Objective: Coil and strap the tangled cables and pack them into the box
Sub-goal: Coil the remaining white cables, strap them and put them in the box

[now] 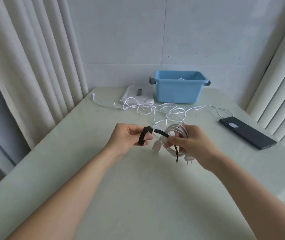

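Left hand (124,138) pinching black strap (142,138), right hand (192,144) gripping coiled white cable (177,129)

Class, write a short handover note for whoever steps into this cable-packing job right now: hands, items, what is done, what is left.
Left hand: pinches a looped black strap.
Right hand: grips the white coil and a second black strap that lies across it, not closed.
Blue box: far side of the table, something white inside.
Loose tangle: in front of the box; one cable reaches the phone.
Done: one coil wound.
Left: strap it, box it, coil the tangle.
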Motion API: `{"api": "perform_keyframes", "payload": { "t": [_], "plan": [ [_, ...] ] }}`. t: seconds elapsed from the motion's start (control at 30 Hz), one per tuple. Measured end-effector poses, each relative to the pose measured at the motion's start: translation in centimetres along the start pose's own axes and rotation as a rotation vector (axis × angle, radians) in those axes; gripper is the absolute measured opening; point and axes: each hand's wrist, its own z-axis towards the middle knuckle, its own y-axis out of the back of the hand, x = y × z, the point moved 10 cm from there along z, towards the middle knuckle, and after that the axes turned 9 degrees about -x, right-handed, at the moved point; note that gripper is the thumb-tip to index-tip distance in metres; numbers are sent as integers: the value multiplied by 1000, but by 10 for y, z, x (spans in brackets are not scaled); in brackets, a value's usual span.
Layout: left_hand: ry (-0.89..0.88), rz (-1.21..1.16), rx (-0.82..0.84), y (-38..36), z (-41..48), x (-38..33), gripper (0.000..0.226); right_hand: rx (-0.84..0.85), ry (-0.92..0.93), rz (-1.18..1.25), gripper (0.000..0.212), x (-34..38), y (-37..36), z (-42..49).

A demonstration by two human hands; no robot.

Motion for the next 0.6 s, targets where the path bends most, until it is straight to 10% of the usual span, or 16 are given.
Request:
{"api": "perform_keyframes", "payload": {
  "t": [0.33,0.43,0.6],
  "plan": [
    [-193,813,-205,38,9,9,36,-11,-216,326,26,-28,10,-2],
    [-385,651,-226,22,-9,-27,36,31,-203,356,35,-25,1,-7],
    [-116,198,-16,-26,-36,-21,9,105,-113,337,18,-9,-13,-14]
  ]
}}
